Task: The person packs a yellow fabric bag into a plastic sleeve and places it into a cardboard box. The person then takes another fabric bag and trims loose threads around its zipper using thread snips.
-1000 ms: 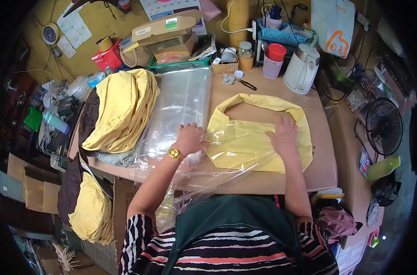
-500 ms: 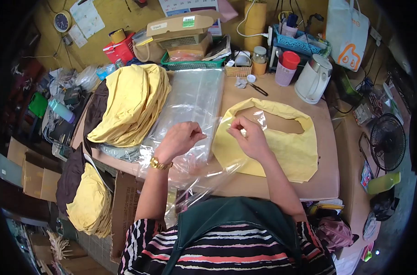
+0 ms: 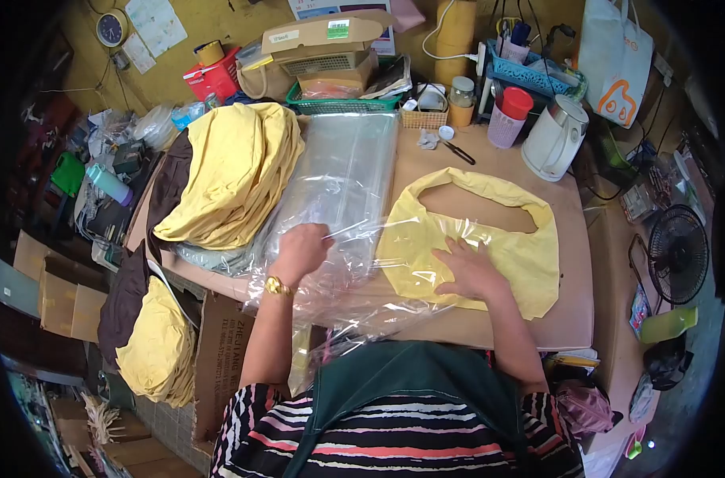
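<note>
Yellow bag (image 3: 530,271): flat on the table (image 3: 576,275) before the worker, its looped strap toward the far side.
Clear plastic (image 3: 370,227): stretched from the left fist across to the bag.
Right hand (image 3: 472,269): spread, palm down, over the bag.
Left hand (image 3: 301,251): closed, gripping the plastic.
Left of the bag: a stack of clear sleeves (image 3: 350,151), then heaped yellow cloth (image 3: 235,171).
Far right: a white kettle (image 3: 550,142).
</note>
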### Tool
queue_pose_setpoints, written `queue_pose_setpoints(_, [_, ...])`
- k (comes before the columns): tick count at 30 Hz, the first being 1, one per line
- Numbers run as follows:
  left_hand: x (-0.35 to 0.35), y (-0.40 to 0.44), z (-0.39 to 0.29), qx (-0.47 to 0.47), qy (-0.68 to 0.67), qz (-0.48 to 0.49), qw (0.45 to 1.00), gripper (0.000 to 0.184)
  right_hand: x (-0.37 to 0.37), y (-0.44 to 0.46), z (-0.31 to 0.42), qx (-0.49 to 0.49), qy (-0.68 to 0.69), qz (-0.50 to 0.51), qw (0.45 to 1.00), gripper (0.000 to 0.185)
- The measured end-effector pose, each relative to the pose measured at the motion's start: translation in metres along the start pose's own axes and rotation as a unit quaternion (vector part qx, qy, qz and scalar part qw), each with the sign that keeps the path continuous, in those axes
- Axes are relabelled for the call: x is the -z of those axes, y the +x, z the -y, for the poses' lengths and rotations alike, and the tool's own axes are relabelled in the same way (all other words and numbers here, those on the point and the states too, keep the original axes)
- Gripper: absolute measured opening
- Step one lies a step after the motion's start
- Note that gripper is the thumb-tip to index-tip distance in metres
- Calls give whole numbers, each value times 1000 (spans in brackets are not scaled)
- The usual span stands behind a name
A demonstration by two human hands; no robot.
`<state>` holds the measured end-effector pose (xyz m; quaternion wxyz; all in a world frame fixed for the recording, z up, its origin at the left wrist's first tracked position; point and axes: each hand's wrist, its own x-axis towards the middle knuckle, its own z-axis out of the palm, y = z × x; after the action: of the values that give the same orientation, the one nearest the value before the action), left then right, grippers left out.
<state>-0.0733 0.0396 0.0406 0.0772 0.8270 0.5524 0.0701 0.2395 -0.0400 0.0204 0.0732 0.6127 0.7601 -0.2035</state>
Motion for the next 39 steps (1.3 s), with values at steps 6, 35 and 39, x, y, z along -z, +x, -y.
queue_pose_setpoints(6, [42, -11, -102, -179, -208, -83, 958, 24, 50, 5, 47, 189, 252, -330, 890, 48])
queue_pose_setpoints(35, [-35, 12, -115, 15, -759, -4, 651, 40, 18, 15, 100, 327, 192, -551, 743, 24])
queue_pose_setpoints(39, [-29, -4, -122, 38, -833, 81, 546, 40, 22, 37, 63, 164, 232, -549, 786, 24])
